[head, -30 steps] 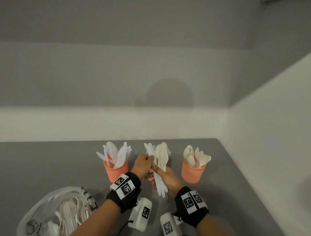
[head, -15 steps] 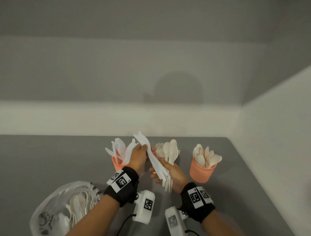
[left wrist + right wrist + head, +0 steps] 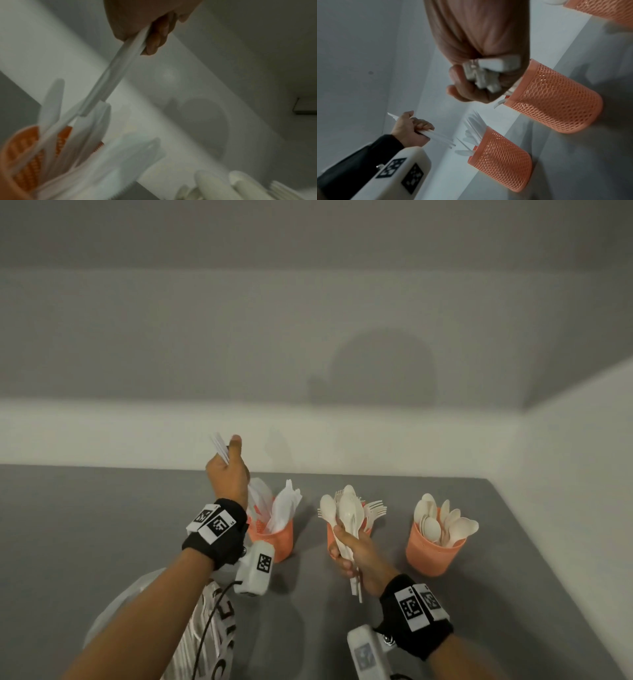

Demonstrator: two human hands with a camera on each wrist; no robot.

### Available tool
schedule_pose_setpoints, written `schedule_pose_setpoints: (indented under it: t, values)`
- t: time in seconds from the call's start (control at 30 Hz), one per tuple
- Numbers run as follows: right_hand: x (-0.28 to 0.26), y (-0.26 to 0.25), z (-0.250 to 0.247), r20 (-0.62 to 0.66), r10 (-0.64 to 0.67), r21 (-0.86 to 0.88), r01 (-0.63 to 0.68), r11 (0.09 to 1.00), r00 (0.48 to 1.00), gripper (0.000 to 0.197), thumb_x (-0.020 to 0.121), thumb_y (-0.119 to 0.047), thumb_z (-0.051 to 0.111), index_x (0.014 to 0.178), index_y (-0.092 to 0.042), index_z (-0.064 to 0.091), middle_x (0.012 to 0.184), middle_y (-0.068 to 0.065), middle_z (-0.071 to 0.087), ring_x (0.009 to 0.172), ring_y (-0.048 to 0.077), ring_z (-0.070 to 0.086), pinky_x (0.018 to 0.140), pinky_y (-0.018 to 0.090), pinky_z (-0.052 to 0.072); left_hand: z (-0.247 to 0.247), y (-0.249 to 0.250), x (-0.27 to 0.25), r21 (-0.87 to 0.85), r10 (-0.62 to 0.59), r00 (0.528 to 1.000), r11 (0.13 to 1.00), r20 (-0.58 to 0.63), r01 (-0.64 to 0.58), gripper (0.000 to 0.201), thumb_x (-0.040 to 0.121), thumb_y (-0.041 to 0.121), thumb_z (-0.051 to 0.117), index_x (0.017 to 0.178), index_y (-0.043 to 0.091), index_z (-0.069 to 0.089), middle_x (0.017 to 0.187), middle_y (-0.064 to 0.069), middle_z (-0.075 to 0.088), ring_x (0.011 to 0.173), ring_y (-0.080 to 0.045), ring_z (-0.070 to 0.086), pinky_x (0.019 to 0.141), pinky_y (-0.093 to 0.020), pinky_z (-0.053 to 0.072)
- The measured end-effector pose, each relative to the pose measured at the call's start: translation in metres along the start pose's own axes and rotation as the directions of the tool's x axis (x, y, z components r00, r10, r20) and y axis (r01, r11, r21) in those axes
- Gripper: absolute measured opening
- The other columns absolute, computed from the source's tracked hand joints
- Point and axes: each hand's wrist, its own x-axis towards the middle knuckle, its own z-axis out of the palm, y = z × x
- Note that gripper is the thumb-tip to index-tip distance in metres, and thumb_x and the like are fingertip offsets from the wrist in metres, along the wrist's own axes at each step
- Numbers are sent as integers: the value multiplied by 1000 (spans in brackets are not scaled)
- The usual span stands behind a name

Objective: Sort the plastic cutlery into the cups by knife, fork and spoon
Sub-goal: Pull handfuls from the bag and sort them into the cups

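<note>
Three orange mesh cups stand in a row on the grey table. My left hand point(image 3: 227, 474) grips a few white knives point(image 3: 219, 446) and holds them tilted, lower ends at the mouth of the left cup point(image 3: 274, 539), which holds knives. In the left wrist view the knives point(image 3: 106, 83) slant down to that cup point(image 3: 22, 148). My right hand point(image 3: 352, 553) grips a bundle of cream spoons point(image 3: 346, 508) by the handles, in front of the middle cup point(image 3: 556, 101), from which forks point(image 3: 375, 508) stick out. The right cup point(image 3: 435, 553) is full of spoons.
A clear plastic bag point(image 3: 205, 631) with more white cutlery lies at the lower left, partly under my left forearm. White walls close the table off at the back and on the right. Bare grey tabletop shows left of the cups and in front of them.
My left hand has drawn the knives out of the bundle in my right hand and carried them left and up over the left cup. The right hand keeps the spoons.
</note>
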Motion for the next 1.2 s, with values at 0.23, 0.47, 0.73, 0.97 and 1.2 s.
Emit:
schedule_pose_setpoints:
  t: [0.23, 0.47, 0.73, 0.97, 1.2]
  values:
    - [-2, 2, 0, 2, -18, -118, 18, 993, 1000, 26, 97, -31, 43, 112, -18, 59, 63, -3, 51, 38, 3, 35, 37, 13, 29, 1, -30, -1, 221, 34, 990, 973, 140, -65, 58, 94, 42, 44, 49, 5, 42, 45, -10, 42, 30, -3, 40, 48, -17, 42]
    - [-3, 4, 0, 20, 14, 29, -14, 999, 1000, 22, 96, -28, 46, 114, -22, 57, 49, -8, 36, 40, 3, 38, 42, 19, 38, -6, -66, -15, 366, 91, 950, 909, 299, -202, 6, 89, 11, 59, 87, 11, 53, 66, 0, 55, 55, -13, 57, 61, -34, 51]
    - [-4, 2, 0, 3, 32, 33, -32, 999, 999, 21, 97, -29, 44, 111, -21, 57, 48, -7, 34, 37, 3, 32, 41, 18, 35, -6, -70, -19, 622, 285, 746, 418, 602, -662, 41, 88, 27, 39, 70, 2, 66, 73, -13, 64, 72, -32, 59, 66, -35, 46]
    - [-5, 0, -2, -13, 30, 87, -28, 996, 999, 21, 97, -24, 41, 110, -19, 56, 44, -9, 35, 36, 4, 32, 41, 19, 36, -2, -70, -21, 736, 101, 771, 242, 629, -632, 50, 87, 26, 29, 95, -4, 67, 115, -28, 61, 110, -46, 56, 91, -53, 46]
    - [10, 15, -2, -226, -166, -152, 133, 979, 960, 50, 92, -35, 49, 138, -20, 35, 60, -10, 38, 38, 0, 33, 34, 15, 29, 20, -20, -71, 505, 222, 835, 709, 503, -492, 33, 93, 27, 39, 103, 9, 65, 105, -10, 63, 98, -24, 57, 84, -27, 43]
